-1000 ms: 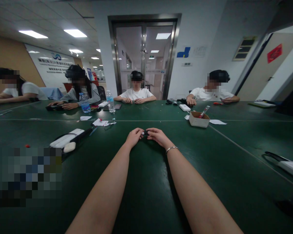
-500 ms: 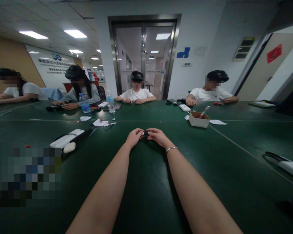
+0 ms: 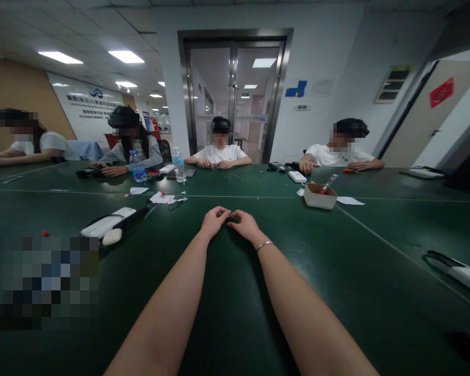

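Note:
Over the middle of the dark green table [image 3: 235, 292], my left hand [image 3: 214, 221] and my right hand [image 3: 244, 225] meet at the fingertips. Both are closed in a pinch around a small dark object [image 3: 229, 220], most of it covered by the fingers. Its kind cannot be made out; earlier it showed black with a silvery end. A metal bracelet [image 3: 265, 245] circles my right wrist.
An open cardboard box [image 3: 320, 199] with a thin item in it stands ahead on the right. On the left lie a white power bank-like device [image 3: 108, 222] and a pale rounded item [image 3: 112, 237]. Bottles [image 3: 179, 166] and papers [image 3: 162, 198] lie farther off. Several people sit opposite.
My right hand has moved left, close against my left fingertips, and its fingers have curled more. The small dark object is now mostly hidden. The view has tilted slightly.

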Demonstrator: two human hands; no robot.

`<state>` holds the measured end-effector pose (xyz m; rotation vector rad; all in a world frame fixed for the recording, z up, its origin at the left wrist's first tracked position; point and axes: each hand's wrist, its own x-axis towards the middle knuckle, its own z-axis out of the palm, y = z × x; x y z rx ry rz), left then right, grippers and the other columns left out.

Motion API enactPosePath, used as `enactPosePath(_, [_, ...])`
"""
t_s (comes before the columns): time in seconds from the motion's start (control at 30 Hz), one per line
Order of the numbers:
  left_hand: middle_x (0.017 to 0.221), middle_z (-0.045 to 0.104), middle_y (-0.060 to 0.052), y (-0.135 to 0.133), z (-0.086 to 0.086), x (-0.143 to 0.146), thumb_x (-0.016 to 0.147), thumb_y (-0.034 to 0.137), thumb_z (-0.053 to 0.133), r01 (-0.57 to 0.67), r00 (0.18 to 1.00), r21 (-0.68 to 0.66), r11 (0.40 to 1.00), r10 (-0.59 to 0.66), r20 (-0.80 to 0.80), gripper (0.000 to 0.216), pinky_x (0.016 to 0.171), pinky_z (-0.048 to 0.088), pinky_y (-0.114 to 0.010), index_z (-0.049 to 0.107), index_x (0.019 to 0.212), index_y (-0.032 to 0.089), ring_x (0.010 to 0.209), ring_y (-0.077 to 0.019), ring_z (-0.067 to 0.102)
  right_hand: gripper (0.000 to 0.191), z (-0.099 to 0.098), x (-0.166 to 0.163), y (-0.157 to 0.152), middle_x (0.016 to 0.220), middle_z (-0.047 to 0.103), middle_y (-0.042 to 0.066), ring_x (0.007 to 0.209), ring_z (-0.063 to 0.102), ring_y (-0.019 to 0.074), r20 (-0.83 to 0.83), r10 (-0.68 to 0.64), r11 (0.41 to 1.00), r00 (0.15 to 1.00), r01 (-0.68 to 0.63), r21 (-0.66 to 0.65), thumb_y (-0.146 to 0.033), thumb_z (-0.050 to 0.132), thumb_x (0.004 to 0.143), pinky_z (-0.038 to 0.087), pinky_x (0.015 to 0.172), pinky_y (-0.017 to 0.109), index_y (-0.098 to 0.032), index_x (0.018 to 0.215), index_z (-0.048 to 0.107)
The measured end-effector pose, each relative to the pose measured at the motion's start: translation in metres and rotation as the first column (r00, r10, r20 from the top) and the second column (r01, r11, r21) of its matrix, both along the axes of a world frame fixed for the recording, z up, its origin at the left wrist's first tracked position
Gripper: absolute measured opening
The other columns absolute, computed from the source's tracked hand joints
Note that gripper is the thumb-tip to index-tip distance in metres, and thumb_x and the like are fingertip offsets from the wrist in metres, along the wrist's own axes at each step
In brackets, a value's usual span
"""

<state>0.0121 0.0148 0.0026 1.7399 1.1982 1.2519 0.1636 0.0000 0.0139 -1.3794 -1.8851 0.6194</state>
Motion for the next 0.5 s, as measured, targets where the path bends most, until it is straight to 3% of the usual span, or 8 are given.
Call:
enactPosePath(0.07, [0.074,0.063,-0.003,-0.002,0.000,0.000,0.075,0.046,0.060,0.001,0.999,0.006,1.000,0.000,-0.049,0.031,0.060,0.044,-0.024,0.064,0.086,0.017,0.065,-0.0139,0.056,0.024,0.002,-0.008,-0.006,0.093,0.060,0.006,0.081,0.056,0.0178,0.161,-0.055,0.995,0.985,0.042,0.085,-0.025,0.073,0.069,0.044,0.070,0.028,-0.017,0.087,0.060])
enactPosePath(0.13, [0.079,0.062,-0.004,-0.004,0.001,-0.001,0.074,0.045,0.062,-0.026,0.993,0.036,0.999,0.030,-0.110,0.029,0.062,0.045,-0.024,0.065,0.084,0.017,0.067,-0.0140,0.057,0.024,0.004,-0.013,-0.011,0.093,0.058,0.007,0.081,0.056,0.0186,0.240,-0.090,0.993,0.967,0.069,0.092,-0.029,0.071,0.072,0.043,0.068,0.027,-0.017,0.089,0.059])
enactPosePath(0.27, [0.092,0.060,-0.005,-0.007,0.006,-0.002,0.076,0.035,0.062,-0.096,0.983,0.029,0.995,0.099,-0.154,0.019,0.062,0.046,-0.024,0.065,0.083,0.017,0.063,-0.0113,0.059,0.015,0.008,-0.014,-0.016,0.094,0.058,0.006,0.082,0.056,0.0170,0.234,-0.073,0.997,0.970,0.062,0.054,-0.026,0.070,0.074,0.042,0.070,0.026,-0.016,0.083,0.062])
enactPosePath(0.4, [0.085,0.063,-0.006,-0.015,0.019,-0.018,0.078,0.030,0.060,0.064,0.991,-0.227,0.972,-0.088,-0.097,0.019,0.052,0.043,-0.022,0.060,0.090,0.015,0.060,-0.0130,0.063,0.007,0.025,0.004,-0.023,0.082,0.063,0.002,0.077,0.058,0.0153,0.193,0.060,0.998,0.979,-0.057,-0.024,-0.012,0.070,0.070,0.042,0.069,0.024,-0.017,0.074,0.065])
enactPosePath(0.5, [0.087,0.063,-0.007,-0.038,0.029,-0.054,0.073,0.034,0.066,0.173,0.973,-0.313,0.934,-0.212,-0.094,0.026,0.055,0.045,-0.023,0.059,0.089,0.014,0.067,-0.0159,0.065,0.008,0.058,0.037,-0.043,0.067,0.062,0.001,0.064,0.056,0.0138,0.235,0.099,0.995,0.967,-0.096,-0.023,-0.016,0.069,0.072,0.040,0.059,0.024,-0.016,0.066,0.064])
